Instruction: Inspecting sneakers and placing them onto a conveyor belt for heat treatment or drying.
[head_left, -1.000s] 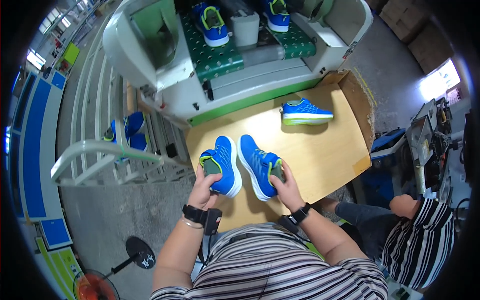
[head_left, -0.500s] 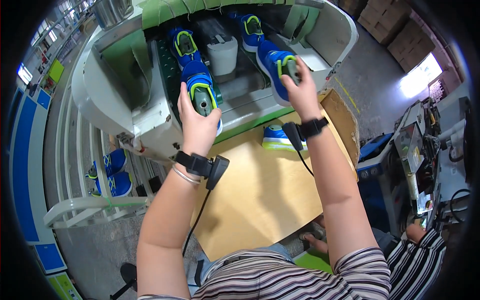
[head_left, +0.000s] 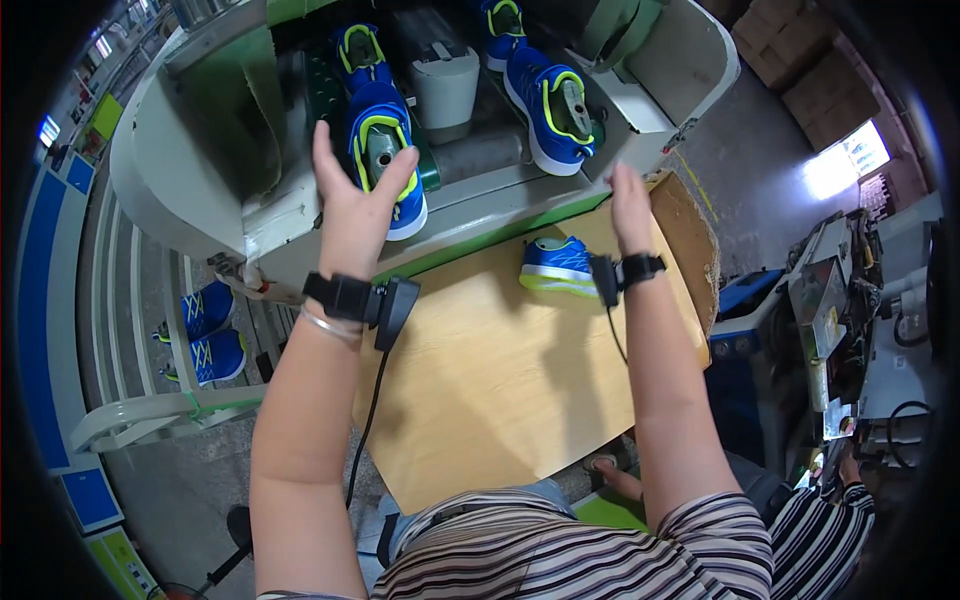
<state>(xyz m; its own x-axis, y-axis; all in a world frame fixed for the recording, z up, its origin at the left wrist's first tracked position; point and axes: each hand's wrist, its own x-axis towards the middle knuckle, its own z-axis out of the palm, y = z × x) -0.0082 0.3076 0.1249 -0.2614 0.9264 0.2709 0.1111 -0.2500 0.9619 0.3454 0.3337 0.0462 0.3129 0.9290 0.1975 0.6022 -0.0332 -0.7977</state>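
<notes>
While L hand (head_left: pixel 360 205) is spread, thumb & fingers astride heel of L blue shoe (head_left: pixel 378 125) (contact unclear), R hand (head_left: pixel 632 208) is empty, fingers extended, nr R blue shoe (head_left: pixel 537 100). Both shoes sit heel-out in machine (head_left: pixel 195 150) mouth; any print on white card (head_left: pixel 838 420) illegible.

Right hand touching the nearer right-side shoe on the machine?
Apart. The head view shows a gap between the right hand's fingertips and the blue shoe's heel.

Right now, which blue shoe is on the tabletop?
The shoe just left of the right wristband. It alone stands on the tabletop; four other shoes sit in the machine and two are at the rack.
</notes>
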